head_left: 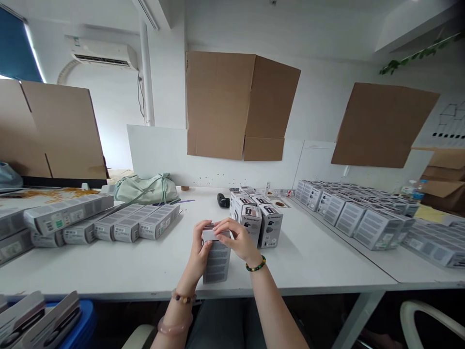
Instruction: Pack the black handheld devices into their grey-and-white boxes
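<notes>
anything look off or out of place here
Orange-brown blotches at far left stand out against white, perhaps a stain. Nearer, one grey carton lies slanted on top of others, unlike the row beside it.

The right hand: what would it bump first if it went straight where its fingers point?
Probably the left hand, just across the top of the box that the right hand touches, though depth is unclear.

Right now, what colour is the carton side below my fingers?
The carton side is grey with faint horizontal bands, best seen in the head view.
</notes>
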A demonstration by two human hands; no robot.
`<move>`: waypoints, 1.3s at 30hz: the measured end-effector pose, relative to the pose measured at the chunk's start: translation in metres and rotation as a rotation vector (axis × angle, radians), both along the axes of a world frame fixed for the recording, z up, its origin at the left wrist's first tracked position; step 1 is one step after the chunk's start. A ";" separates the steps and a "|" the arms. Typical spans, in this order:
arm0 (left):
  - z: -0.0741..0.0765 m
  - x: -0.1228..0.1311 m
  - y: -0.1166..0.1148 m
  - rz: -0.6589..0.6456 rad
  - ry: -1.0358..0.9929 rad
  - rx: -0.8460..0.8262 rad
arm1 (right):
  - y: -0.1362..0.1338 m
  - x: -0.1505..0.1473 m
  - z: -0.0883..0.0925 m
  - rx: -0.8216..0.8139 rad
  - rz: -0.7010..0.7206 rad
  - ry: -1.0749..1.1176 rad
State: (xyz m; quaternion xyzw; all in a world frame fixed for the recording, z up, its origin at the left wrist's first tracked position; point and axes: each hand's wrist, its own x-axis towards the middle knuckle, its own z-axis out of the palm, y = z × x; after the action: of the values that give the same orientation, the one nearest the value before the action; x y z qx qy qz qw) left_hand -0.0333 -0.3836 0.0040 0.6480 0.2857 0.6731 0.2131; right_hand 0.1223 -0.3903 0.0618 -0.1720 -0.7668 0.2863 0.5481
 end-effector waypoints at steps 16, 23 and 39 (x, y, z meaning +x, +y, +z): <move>0.000 -0.003 0.004 0.044 0.032 0.026 | 0.001 0.003 -0.004 0.092 -0.044 -0.050; -0.010 -0.001 0.000 0.052 0.047 0.003 | -0.011 -0.006 -0.041 0.047 -0.186 0.015; -0.042 0.009 0.013 0.088 0.055 -0.239 | 0.048 0.085 0.015 0.182 -0.774 -0.698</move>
State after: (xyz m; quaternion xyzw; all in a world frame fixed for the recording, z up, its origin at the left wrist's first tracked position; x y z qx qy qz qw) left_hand -0.0245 -0.3708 -0.0381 0.6230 0.3978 0.6249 0.2512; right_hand 0.2073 -0.3427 0.0764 -0.4793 -0.8059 -0.0790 0.3385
